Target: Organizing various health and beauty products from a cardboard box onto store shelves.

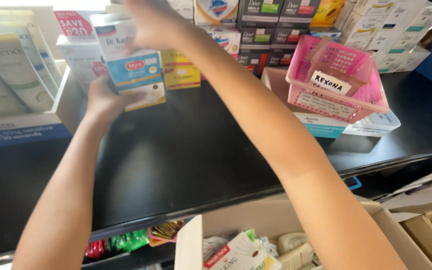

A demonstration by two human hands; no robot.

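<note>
A tall white-and-blue carton stands near the back of the black counter, slightly tilted, among other boxed goods. The left hand grips its lower left edge, fingers wrapped around the base. The right hand reaches across from the right and closes over the carton's top; it is blurred, so how firmly the fingers clasp cannot be told, but they lie on the box.

Just to the right of the carton stands a small yellow box. To the left sits a display tray of pale lotion tubes, with white boxes between it and the carton. Behind, dark soap boxes are stacked in rows. Further right a pink plastic basket with handwritten labels rests on white trays. Below the counter's front edge, an open cardboard box holds mixed packets.
</note>
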